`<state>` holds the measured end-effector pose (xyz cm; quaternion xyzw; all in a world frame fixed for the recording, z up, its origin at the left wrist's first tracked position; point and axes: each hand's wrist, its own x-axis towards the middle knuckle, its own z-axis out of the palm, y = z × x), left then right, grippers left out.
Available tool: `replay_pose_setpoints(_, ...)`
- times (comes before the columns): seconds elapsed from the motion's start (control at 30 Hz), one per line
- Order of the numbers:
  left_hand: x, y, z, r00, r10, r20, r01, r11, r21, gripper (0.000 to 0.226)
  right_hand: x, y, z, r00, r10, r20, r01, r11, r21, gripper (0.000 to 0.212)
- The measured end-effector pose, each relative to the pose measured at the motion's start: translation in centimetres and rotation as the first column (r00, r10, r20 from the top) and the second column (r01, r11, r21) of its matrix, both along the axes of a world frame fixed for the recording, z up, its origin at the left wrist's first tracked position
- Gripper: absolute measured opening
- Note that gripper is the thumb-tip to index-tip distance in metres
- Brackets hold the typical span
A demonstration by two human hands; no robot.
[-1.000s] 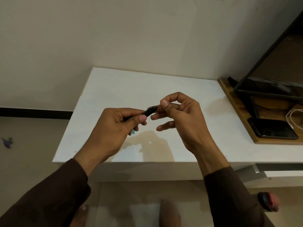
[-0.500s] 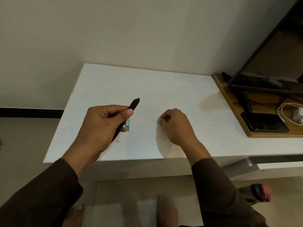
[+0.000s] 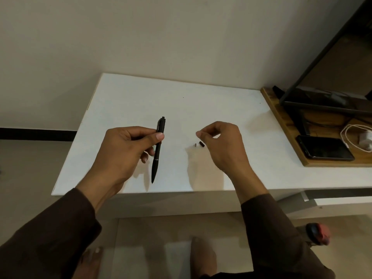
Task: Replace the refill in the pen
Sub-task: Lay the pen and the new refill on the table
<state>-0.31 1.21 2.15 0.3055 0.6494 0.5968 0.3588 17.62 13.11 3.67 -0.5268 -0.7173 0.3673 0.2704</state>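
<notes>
My left hand (image 3: 128,150) grips a black click pen (image 3: 158,150) around its middle, just above the white table (image 3: 201,109). The pen stands nearly upright in view, with its clicker end pointing away from me and its tip toward me. A small black piece (image 3: 202,144) and a tinier grey piece (image 3: 195,145) lie on the table to the right of the pen. My right hand (image 3: 223,146) hovers just over them, fingers loosely curled, thumb and forefinger close together with nothing between them.
A wooden tray (image 3: 281,121) sits at the table's right end with a dark phone (image 3: 324,148), a white cable and charger (image 3: 364,139) and a black monitor stand (image 3: 314,105). The wall runs behind the table. My feet and a red-and-black object (image 3: 318,233) are on the floor.
My right hand left the pen's end, dropped to the table, then lifted, leaving the two small pieces there. My left hand carried the pen leftward and turned it more upright.
</notes>
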Motion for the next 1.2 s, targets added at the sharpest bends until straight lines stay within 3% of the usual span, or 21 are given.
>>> replay_pose_setpoints(0.17, 0.6, 0.4, -0.1, 0.999, -0.002, 0.051, 0.002, 1.0, -0.01, 0.01, -1.5, -3.9, 1.6, 0.954, 0.263, -0.146, -0.292, 0.927, -0.237, 0.026)
replay_pose_setpoints(0.27, 0.4, 0.6, -0.4, 0.991, 0.034, 0.128, -0.03, 0.999, -0.03, 0.012, -1.9, -4.2, 1.3, 0.946, 0.268, -0.184, -0.312, 0.905, -0.288, 0.022)
replay_pose_setpoints(0.37, 0.5, 0.6, -0.4, 0.981, 0.03, 0.19, -0.025, 0.999, -0.03, 0.01, -2.7, -4.7, 0.7, 0.951, 0.281, -0.126, -0.306, 0.911, -0.276, 0.02)
replay_pose_setpoints(0.43, 0.4, 0.6, -0.3, 0.994, 0.041, 0.099, -0.038, 0.999, -0.036, 0.012, -3.1, -4.7, 0.3, 0.97, 0.228, -0.082, -0.242, 0.935, -0.259, 0.019)
replay_pose_setpoints(0.5, -0.2, 0.3, -0.5, 0.99, 0.07, -0.122, -0.08, 0.993, -0.081, 0.02, -3.2, -4.2, -0.5, 0.988, 0.155, 0.016, -0.148, 0.965, -0.216, 0.015)
replay_pose_setpoints(0.57, -0.7, 0.1, -1.1, 0.931, 0.059, -0.36, -0.127, 0.978, -0.167, 0.025, -3.2, -3.7, -1.4, 0.98, 0.121, 0.16, -0.098, 0.984, -0.148, 0.013)
replay_pose_setpoints(0.63, -0.6, 0.3, -1.9, 0.885, 0.048, -0.463, -0.17, 0.959, -0.226, 0.024, -3.3, -3.5, -2.2, 0.959, 0.098, 0.267, -0.075, 0.992, -0.098, 0.014)
replay_pose_setpoints(0.77, 0.6, 0.9, -2.7, 0.839, 0.046, -0.542, -0.213, 0.945, -0.249, 0.021, -3.5, -3.2, -2.7, 0.935, 0.06, 0.351, -0.054, 0.998, -0.025, 0.02)
replay_pose_setpoints(1.0, 1.4, 1.3, -2.8, 0.795, 0.039, -0.605, -0.259, 0.924, -0.281, 0.036, -3.6, -3.2, -2.2, 0.92, 0.035, 0.39, -0.049, 0.998, 0.027, 0.034)
replay_pose_setpoints(1.2, 1.8, 1.4, -2.4, 0.812, 0.052, -0.581, -0.278, 0.91, -0.308, 0.031, -3.3, -3.4, -1.2, 0.954, -0.019, 0.3, -0.011, 0.995, 0.099, 0.039)
